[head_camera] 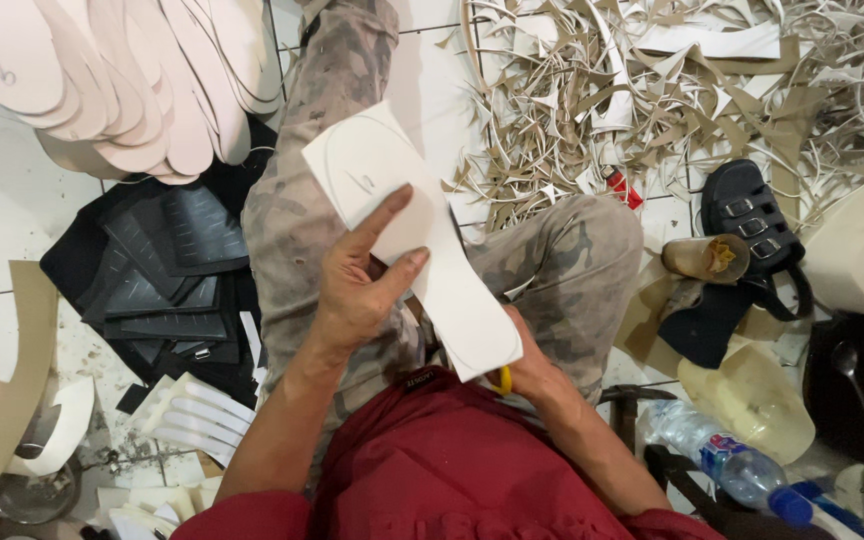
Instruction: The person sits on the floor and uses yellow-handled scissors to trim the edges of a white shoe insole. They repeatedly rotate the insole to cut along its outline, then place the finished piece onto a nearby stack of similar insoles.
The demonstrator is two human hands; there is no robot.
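White-tiled floor [12, 190] under offcuts [652, 90], left hand [357, 290] gripping pale sheet [412, 235], right hand [532, 375] grip hidden.

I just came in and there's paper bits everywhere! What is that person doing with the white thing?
A person sits on the floor and holds a white sole-shaped sheet over their lap. The left hand grips its middle, thumb on top. The right hand is at its lower end, holding something with a yellow handle, mostly hidden. Cut strips lie piled ahead, a stack of pale cut soles on the left, and dark ridged sheets beside the leg.
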